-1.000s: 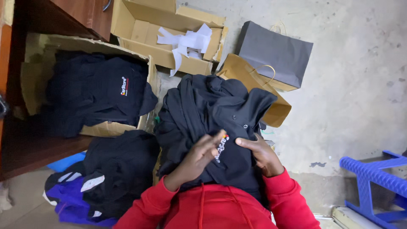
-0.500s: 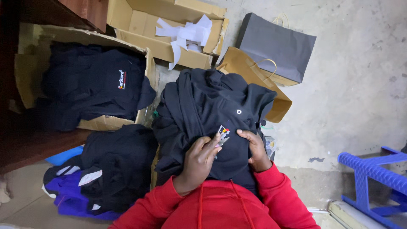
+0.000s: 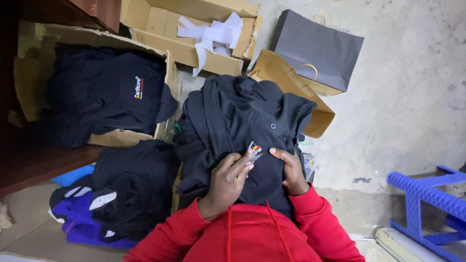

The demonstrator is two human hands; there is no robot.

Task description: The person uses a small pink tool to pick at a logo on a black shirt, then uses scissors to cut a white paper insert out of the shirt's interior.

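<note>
Hands: my left hand pinches small snips, right hand presses flat, holding nothing | black polo shirt draped under both, its embroidered patch just past my fingertips | Risk: I judge the blades could nick fabric if the loose cloth bunches.

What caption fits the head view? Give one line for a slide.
Both hands, left hand and right hand, press a small emblem on a black polo shirt beside cardboard boxes.
</note>
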